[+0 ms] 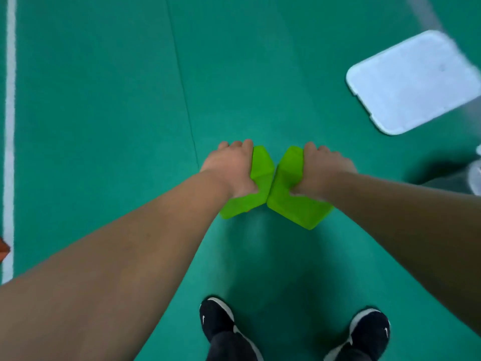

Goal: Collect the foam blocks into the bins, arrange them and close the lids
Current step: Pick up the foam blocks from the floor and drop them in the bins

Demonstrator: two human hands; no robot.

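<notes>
Left hand (231, 168) and right hand (321, 170) each clasp a green foam block, the left block (261, 175) touching the right block (289, 196) over the green floor (104, 100).
Head view: arms stretch forward and down, fingers (247, 144) curled over the blocks' outer sides. The foam is probably light and squashy, so a broad grasp should suffice. White lid (413, 82) lies far right.

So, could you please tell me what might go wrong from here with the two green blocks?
Each block is held by one grip alone: the left grip on the left green block, the right grip on the right green block; either could slip free. The white lid lies on the floor ahead to the right; stepping on it seems possible.
</notes>
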